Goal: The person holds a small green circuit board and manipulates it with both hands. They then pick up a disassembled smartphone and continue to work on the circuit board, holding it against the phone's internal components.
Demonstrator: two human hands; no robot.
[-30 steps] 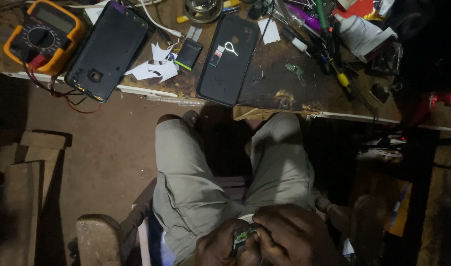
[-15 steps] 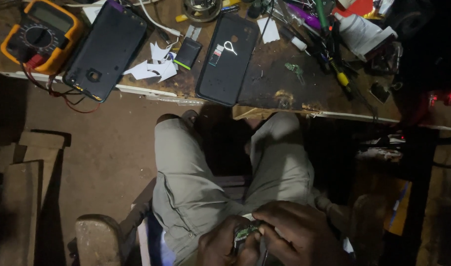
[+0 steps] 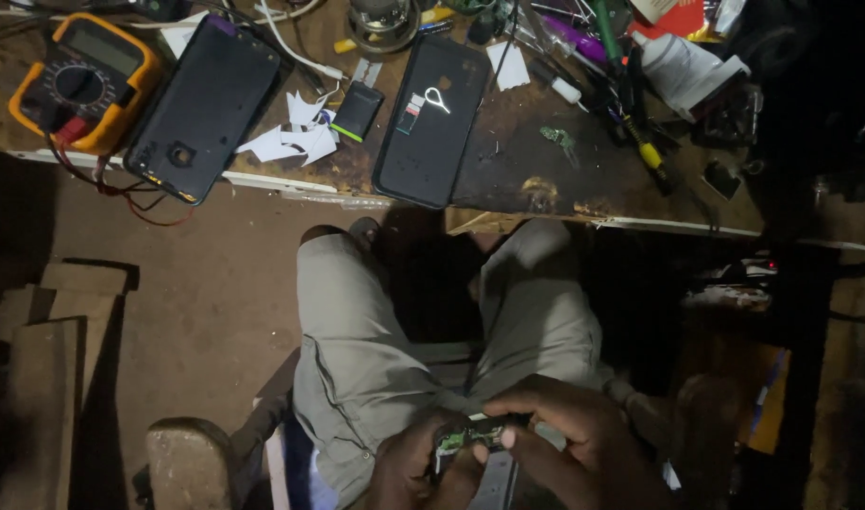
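Low in the head view, over my lap, my left hand point(image 3: 415, 467) and my right hand point(image 3: 574, 444) both pinch a small green circuit board point(image 3: 466, 437). A pale flat piece point(image 3: 497, 477) shows just below the board between my hands; what it is I cannot tell. My knees in grey trousers point(image 3: 357, 349) reach toward the workbench edge point(image 3: 291, 184).
On the bench lie a black phone back cover point(image 3: 204, 109), a second black phone body point(image 3: 442, 118), an orange multimeter point(image 3: 83, 80) with red leads, a small black battery point(image 3: 357, 110), white paper scraps point(image 3: 291, 142), a tiny green board point(image 3: 557, 140) and several screwdrivers point(image 3: 631, 104). Wooden planks point(image 3: 45, 378) lie at left.
My hands have risen slightly and shifted right with the small board. The bench items have not moved.
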